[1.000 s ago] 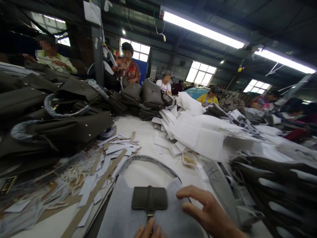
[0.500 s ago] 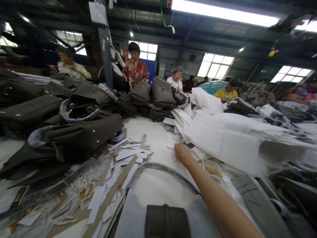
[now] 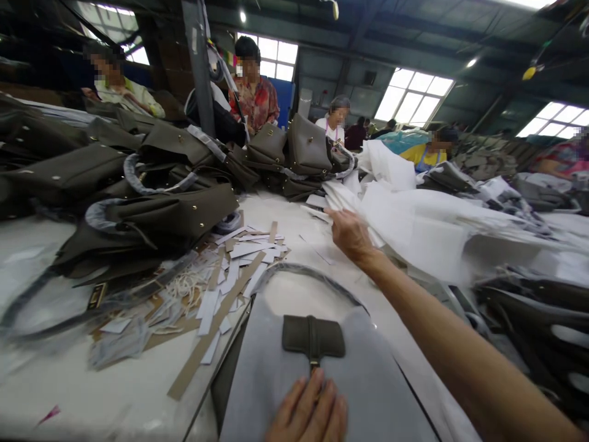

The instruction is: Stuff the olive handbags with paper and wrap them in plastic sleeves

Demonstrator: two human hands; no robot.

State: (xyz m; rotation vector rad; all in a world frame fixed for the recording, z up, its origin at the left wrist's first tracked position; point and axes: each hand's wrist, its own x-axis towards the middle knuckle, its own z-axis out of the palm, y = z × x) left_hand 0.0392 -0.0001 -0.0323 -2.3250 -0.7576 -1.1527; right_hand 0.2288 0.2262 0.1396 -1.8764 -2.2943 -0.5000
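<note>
A bag [image 3: 368, 380] with a grey covering over its front lies before me, its wrapped handle [image 3: 304, 268] arching away. On it is a dark olive flap piece [image 3: 313, 336] with a narrow strap. My left hand [image 3: 308, 411] rests flat on the bag at the strap's end, fingers stretched out, covering part of it. Reaching forward, my right hand [image 3: 353, 236] has its fingers closed at a thin white strip [image 3: 315, 213], beside a stack of white foam sheets [image 3: 414, 227]. The fingertips are partly hidden there.
White and brown card strips [image 3: 230, 276] and loose cord [image 3: 193, 285] lie scattered on the left. Dark olive bags [image 3: 161, 227] are piled behind them, with more dark bags [image 3: 534, 325] at right. Several co-workers sit or stand beyond, one in a red patterned shirt [image 3: 262, 101].
My view has tilted down. My right hand has moved forward along the white sheets and now has a thin white strip at its fingers. My left hand has come into view on the bag.
</note>
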